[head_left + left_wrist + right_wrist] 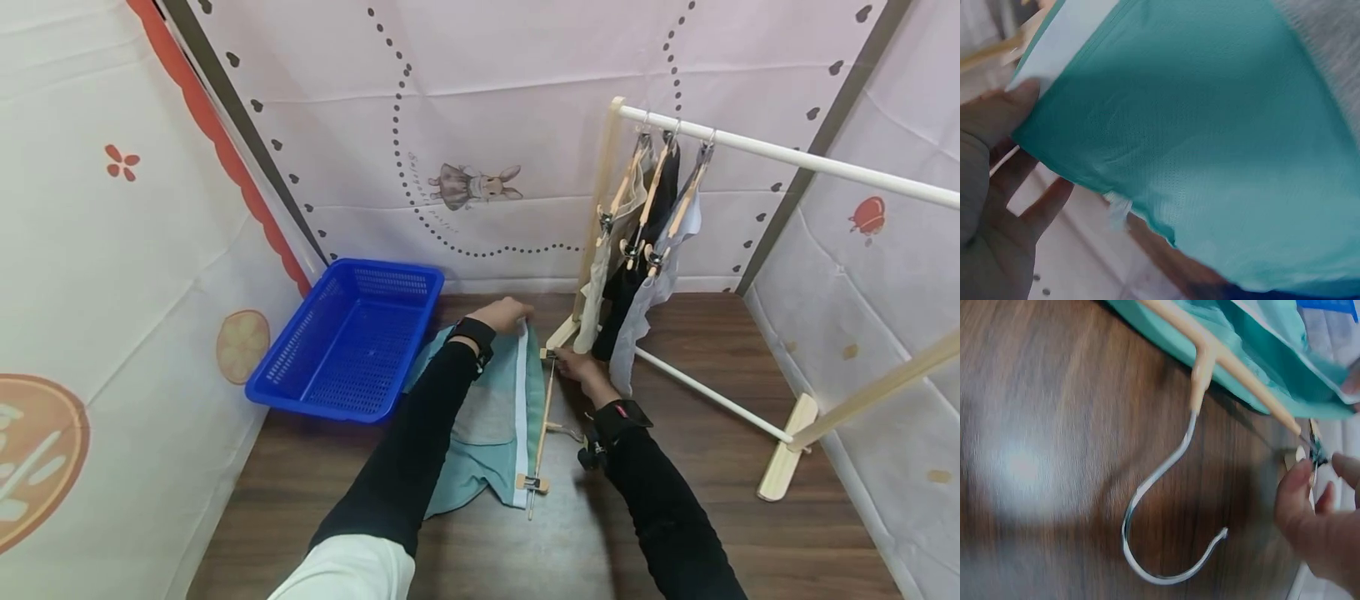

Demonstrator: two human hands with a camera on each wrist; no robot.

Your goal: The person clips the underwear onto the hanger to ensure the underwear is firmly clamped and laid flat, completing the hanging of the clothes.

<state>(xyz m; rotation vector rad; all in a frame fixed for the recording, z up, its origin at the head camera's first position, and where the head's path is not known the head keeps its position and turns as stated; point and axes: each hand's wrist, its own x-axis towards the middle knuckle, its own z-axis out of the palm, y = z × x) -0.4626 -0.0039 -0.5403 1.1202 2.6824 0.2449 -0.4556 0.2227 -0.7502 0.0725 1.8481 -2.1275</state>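
A teal garment (480, 467) with a grey panel and a white band along one edge lies on the floor. At the band's far end my left hand (504, 315) pinches its corner, thumb on the white band (1079, 37) in the left wrist view. Beside the band lies a wooden clip hanger (547, 408), its metal hook (1129, 531) pointing right. The near clip (531, 483) grips the band. With thumb and fingers, my right hand (588, 371) pinches the far clip (1317, 453), which stands apart from the garment's far corner.
A blue plastic basket (341, 333) stands left of the garment. To the right is a rack with a white rail (787, 157) and wooden legs. Grey, black and light blue garments (671, 242) hang there from clip hangers, close above my right hand. Printed cloth walls (480, 67) surround the floor.
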